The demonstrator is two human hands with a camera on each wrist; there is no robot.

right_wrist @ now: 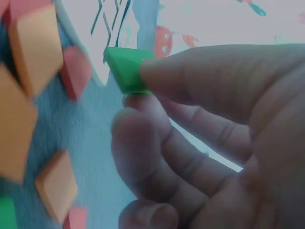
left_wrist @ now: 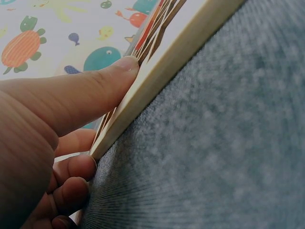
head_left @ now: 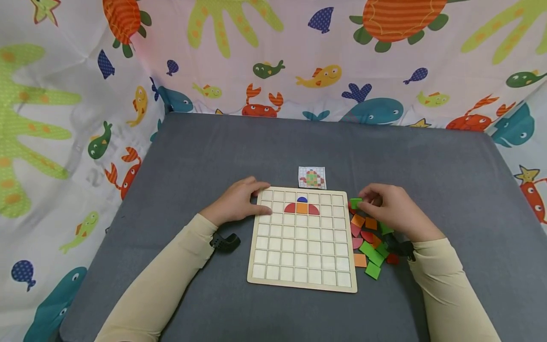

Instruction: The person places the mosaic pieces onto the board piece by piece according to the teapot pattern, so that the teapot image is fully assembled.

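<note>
A square wooden grid board lies on the grey table. In its upper rows sit a blue half-round piece, an orange square and two red quarter-round pieces. My left hand holds the board's upper left corner, its thumb on the rim and the other fingers against the edge. Off the board's upper right side, my right hand pinches a green square piece between thumb and fingers, raised above the loose pieces.
Loose orange, red and green pieces lie in a pile along the board's right edge, partly under the right hand. A small pattern card with a coloured grid picture lies just beyond the board. Sea-animal cloth hangs behind and at the sides.
</note>
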